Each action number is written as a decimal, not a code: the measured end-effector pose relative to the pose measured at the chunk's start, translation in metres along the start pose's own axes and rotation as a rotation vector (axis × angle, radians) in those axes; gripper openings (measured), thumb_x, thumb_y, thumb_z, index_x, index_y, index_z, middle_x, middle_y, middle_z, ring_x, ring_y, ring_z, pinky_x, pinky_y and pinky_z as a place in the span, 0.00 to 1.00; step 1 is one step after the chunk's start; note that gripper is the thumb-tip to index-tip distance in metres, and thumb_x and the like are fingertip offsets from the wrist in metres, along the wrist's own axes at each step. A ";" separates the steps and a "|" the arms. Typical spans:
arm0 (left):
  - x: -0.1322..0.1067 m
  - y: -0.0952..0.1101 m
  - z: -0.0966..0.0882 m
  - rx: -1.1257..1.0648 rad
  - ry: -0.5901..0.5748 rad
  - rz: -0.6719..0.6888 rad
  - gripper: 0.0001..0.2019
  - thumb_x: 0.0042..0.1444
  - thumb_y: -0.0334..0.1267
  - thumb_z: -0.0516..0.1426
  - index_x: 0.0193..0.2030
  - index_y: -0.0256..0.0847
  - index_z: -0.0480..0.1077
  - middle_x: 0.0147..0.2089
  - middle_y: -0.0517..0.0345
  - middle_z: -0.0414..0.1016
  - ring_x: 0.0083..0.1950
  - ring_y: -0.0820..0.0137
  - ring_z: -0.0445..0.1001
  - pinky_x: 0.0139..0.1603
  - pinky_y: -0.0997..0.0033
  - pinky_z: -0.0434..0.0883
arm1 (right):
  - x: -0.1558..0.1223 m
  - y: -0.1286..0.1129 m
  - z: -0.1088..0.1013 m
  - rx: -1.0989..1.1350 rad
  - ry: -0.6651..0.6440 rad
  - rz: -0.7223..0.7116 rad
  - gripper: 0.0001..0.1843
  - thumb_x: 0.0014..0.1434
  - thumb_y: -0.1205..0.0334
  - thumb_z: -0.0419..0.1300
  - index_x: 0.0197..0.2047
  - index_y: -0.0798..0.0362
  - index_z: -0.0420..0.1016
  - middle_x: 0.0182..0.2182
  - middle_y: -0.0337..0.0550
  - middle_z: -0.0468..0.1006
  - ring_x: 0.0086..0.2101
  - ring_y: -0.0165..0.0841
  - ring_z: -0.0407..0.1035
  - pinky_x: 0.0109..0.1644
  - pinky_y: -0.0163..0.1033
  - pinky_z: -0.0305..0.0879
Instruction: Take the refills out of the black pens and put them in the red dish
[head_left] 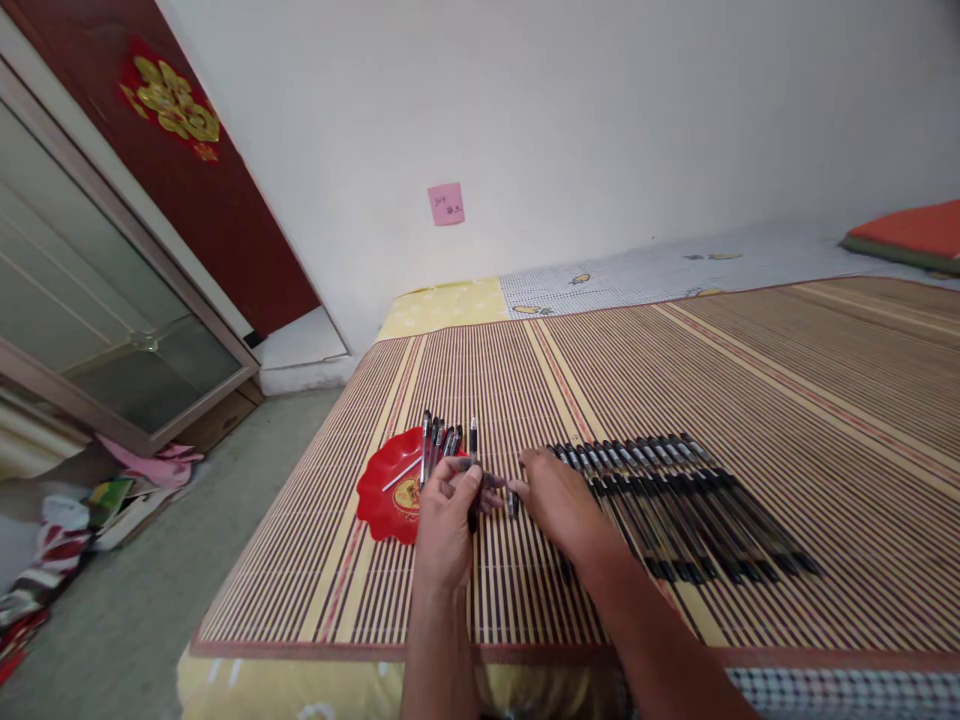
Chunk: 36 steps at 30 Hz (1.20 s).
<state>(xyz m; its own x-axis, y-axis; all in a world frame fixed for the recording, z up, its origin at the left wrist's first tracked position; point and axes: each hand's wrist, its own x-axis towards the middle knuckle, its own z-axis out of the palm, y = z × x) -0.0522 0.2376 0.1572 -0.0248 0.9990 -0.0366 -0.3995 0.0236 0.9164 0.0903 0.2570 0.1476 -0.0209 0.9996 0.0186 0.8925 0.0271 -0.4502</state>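
Note:
My left hand (444, 522) is closed on a bunch of several dark pens (441, 443) that fan upward over a red plate (390, 488). My right hand (556, 502) is curled beside it, fingertips pinching one pen (491, 478) that lies across between the two hands. Just right of that hand, a long row of dark pens (679, 505) lies side by side on the striped bamboo mat (675, 380). A thin white stick (403, 473) rests in the red plate.
The mat covers a bed with a yellow and grey sheet (570, 285) at the far end and an orange pillow (911, 232) at far right. A pink note (446, 203) is stuck on the white wall. Clutter lies on the floor at left, below a glass-fronted cabinet (97, 300).

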 end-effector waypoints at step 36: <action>-0.002 -0.008 0.005 0.098 -0.262 -0.120 0.16 0.46 0.37 0.70 0.36 0.37 0.69 0.29 0.58 0.78 0.25 0.76 0.73 0.28 0.79 0.67 | 0.001 0.019 -0.047 1.548 0.385 -0.048 0.15 0.51 0.57 0.70 0.41 0.52 0.77 0.35 0.40 0.78 0.35 0.32 0.73 0.41 0.39 0.73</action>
<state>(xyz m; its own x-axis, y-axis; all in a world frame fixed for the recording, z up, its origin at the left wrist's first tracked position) -0.0442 0.2354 0.1524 0.2599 0.9641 -0.0543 -0.2943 0.1326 0.9465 0.1284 0.2583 0.1808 0.2897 0.9427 0.1652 -0.4085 0.2779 -0.8694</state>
